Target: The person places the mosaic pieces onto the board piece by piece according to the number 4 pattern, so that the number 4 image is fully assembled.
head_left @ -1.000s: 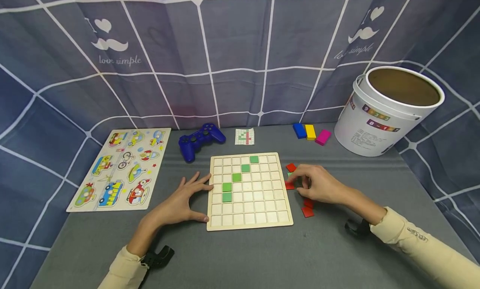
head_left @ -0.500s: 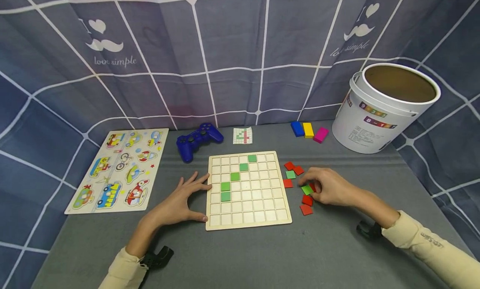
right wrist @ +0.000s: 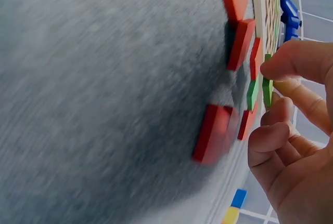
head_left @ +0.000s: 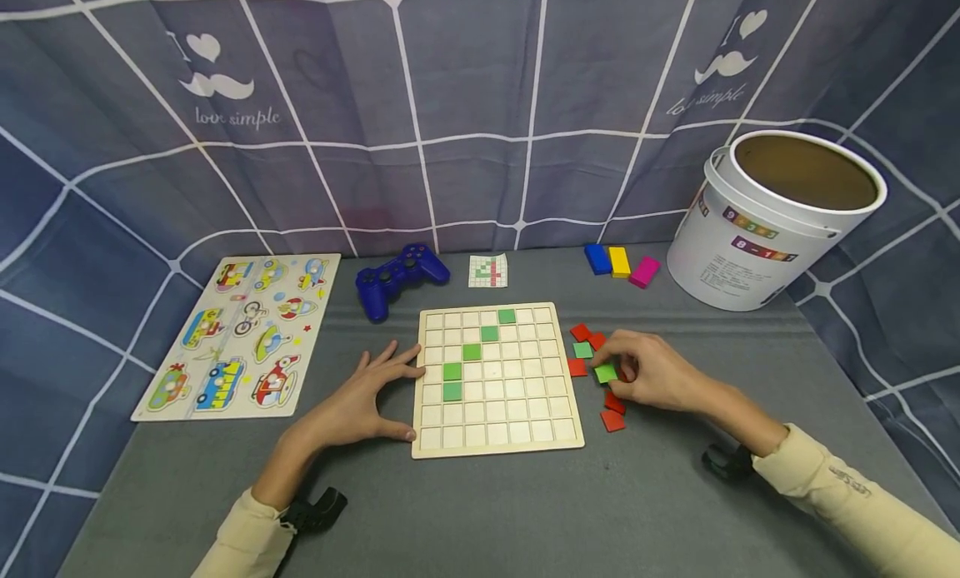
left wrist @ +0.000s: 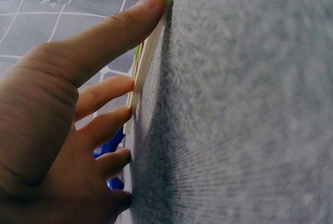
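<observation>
A wooden grid board (head_left: 517, 411) lies mid-table, with several green squares (head_left: 471, 352) in a slanting line of its cells. My left hand (head_left: 358, 407) rests along its left edge, thumb and fingers spread; in the left wrist view the thumb (left wrist: 119, 29) touches the board's side. My right hand (head_left: 652, 370) pinches a green square tile (head_left: 605, 374) between thumb and fingertips, just right of the board. Around it on the cloth lie loose red tiles (head_left: 612, 421) and another green tile (head_left: 582, 350). Some red tiles are partly hidden beneath the right hand.
Behind the board are a blue game controller (head_left: 401, 280) and a small pattern card (head_left: 488, 271). Blue, yellow and pink blocks (head_left: 644, 272) stand near a white bucket (head_left: 738, 257) at the back right. A picture puzzle board (head_left: 247, 345) lies on the left.
My right hand has moved from the tiles beside the board to the right, picked up a green tile, and shifted slightly back left with it. The left hand stays at the board's edge.
</observation>
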`<state>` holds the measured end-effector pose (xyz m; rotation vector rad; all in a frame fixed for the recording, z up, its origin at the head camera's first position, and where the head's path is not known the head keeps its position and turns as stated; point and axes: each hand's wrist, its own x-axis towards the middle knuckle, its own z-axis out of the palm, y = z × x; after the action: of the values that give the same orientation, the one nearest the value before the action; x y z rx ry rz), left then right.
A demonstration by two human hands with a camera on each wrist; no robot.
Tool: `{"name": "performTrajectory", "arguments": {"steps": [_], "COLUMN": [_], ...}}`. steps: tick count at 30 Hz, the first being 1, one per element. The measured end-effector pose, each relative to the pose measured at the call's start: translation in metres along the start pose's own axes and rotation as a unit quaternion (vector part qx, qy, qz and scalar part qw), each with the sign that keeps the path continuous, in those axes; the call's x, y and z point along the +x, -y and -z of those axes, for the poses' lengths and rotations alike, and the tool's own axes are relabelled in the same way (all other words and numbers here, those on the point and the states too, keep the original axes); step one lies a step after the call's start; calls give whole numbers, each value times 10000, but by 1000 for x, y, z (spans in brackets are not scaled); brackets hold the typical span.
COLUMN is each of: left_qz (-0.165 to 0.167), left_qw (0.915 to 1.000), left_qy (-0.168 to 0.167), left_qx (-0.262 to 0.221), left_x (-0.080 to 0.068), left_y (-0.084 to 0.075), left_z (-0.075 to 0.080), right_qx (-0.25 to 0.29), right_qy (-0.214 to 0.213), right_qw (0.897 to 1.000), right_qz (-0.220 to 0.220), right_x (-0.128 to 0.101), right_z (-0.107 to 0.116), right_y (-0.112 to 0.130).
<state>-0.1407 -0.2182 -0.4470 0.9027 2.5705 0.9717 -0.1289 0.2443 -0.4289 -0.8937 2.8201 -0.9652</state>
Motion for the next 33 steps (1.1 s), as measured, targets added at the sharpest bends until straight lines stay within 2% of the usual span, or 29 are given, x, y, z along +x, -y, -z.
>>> {"name": "performTrajectory", "arguments": {"steps": [8,17,25,33], "left_qz": [24,-8,23,13], "left_qw": [10000,10000,10000,10000], "left_qy": [-8,-24,17,8], "left_qx": [53,74,41,61], "left_x": [0,0,-2,0], "left_y": [1,1,-1,0], "left_z": [-2,-2,-1,0], "right_qx": [385,870,1093,1077], "right_qy": [73,277,406,426], "right_qw": [9988,9951,9921,9911], "right_qz": [310,369,456,660], "right_x": [14,34,50,62], "right_z": [-10,-23,-38,-53], "right_y": [9,30,46,56]}}
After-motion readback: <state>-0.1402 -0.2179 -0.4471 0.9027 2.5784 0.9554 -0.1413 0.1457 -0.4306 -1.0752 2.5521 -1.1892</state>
